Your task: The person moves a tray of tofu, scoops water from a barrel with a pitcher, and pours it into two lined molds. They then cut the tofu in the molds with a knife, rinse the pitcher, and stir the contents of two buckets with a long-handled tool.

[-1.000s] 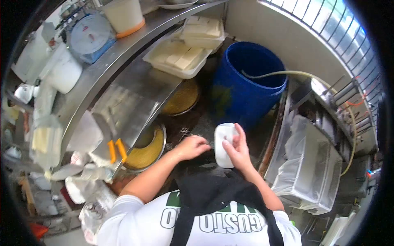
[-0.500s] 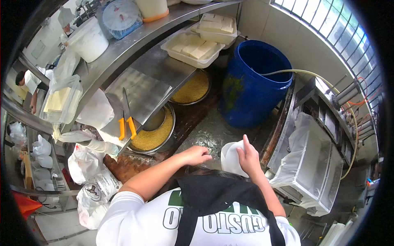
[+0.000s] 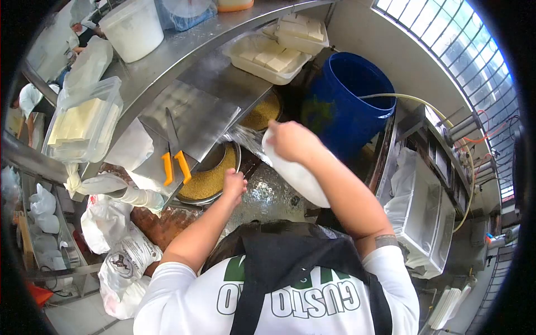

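Observation:
My right hand (image 3: pixel 293 140) grips the rim of a white plastic container (image 3: pixel 296 176), tilted, with a stream of water (image 3: pixel 248 139) flying from it towards the steel counter edge. My left hand (image 3: pixel 234 184) is closed, near a metal bowl (image 3: pixel 238 162) of yellow grain (image 3: pixel 209 183); nothing shows in its fingers. Two orange-handled knives (image 3: pixel 176 166) lie on the steel counter (image 3: pixel 195 120). A second bowl of grain (image 3: pixel 261 114) stands partly under the counter's edge, behind the water.
A blue barrel (image 3: pixel 357 84) with a hose (image 3: pixel 413 97) stands ahead. Trays of white blocks (image 3: pixel 273 58) sit on the counter. A plastic-lined metal box (image 3: pixel 416 206) is at the right, white sacks (image 3: pixel 125 259) at the left. Other people work at the far left.
My right hand has swung forward and left with the white container, and water now flies out. My left hand has moved left towards the near bowl and closed more.

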A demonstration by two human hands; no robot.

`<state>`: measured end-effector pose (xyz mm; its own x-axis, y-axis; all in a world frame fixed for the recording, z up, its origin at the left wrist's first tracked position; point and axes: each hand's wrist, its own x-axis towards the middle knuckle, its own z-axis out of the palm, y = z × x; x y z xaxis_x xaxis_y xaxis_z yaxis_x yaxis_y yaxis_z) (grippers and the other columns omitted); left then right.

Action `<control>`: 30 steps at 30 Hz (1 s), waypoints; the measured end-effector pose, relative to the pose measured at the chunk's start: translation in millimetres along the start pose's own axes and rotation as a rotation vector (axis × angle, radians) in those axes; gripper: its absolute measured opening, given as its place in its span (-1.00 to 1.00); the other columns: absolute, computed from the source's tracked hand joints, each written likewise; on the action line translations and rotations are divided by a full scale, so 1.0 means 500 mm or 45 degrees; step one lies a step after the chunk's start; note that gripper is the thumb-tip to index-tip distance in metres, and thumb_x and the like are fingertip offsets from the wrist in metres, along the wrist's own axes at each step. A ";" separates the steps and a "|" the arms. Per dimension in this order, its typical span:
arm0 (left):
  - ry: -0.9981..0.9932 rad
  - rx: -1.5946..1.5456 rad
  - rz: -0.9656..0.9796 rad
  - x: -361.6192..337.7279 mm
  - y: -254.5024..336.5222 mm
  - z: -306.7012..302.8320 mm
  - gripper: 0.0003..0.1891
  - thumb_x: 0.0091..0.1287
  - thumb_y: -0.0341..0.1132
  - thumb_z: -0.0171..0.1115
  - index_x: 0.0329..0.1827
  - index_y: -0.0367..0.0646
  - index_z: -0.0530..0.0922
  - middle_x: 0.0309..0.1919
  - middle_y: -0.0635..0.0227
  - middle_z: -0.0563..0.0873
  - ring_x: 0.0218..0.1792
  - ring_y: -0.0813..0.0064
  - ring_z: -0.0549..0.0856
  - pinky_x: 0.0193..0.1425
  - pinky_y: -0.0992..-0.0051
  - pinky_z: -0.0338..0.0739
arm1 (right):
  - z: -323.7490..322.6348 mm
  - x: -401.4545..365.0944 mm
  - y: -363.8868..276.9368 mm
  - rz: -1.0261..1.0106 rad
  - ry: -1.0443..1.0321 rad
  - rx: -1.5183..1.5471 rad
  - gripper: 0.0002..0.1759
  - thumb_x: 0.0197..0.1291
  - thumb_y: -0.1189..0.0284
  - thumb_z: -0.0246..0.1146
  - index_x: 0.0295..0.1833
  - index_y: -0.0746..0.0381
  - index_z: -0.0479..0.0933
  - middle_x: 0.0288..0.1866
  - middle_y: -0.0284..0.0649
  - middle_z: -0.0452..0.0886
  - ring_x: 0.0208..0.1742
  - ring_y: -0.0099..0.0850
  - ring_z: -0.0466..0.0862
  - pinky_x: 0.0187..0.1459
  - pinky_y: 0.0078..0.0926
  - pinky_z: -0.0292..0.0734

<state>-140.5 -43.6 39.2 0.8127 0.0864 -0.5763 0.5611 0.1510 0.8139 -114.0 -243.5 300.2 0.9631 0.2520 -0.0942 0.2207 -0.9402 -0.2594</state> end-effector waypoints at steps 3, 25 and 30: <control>-0.116 0.048 0.079 -0.030 0.042 -0.017 -0.80 0.55 -0.26 0.18 0.15 -0.05 0.52 -0.22 0.44 0.63 -0.38 0.56 0.65 -0.39 0.48 0.59 | 0.001 -0.035 0.048 -0.054 0.535 0.336 -0.47 0.44 0.30 0.30 0.42 0.31 0.50 -0.03 0.14 0.79 -0.05 0.08 0.82 0.04 0.01 0.69; -0.725 1.141 1.259 -0.088 0.156 0.115 -0.67 0.52 -0.16 0.30 -0.08 -0.34 0.59 -0.20 -0.01 0.69 -0.14 0.05 0.69 0.01 0.08 0.55 | 0.266 -0.486 -0.035 0.640 0.701 0.971 -0.49 0.49 0.38 0.33 0.46 0.29 0.47 -0.07 -0.12 0.76 -0.03 -0.29 0.79 0.06 -0.33 0.69; -0.024 0.877 1.395 0.120 0.317 0.029 -0.66 0.69 -0.17 0.15 0.01 -0.39 0.50 -0.19 -0.11 0.67 -0.16 0.03 0.66 0.03 0.09 0.56 | 0.371 -0.594 -0.031 0.791 0.514 0.932 -0.67 0.52 0.24 0.24 0.07 0.29 0.70 0.00 0.10 0.76 0.08 0.11 0.74 0.11 0.02 0.64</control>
<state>-0.7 -28.7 134.6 0.8967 -0.1726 0.4075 -0.4338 -0.5251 0.7322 -432.1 -261.5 153.7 0.8849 -0.4509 -0.1171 -0.3492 -0.4755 -0.8074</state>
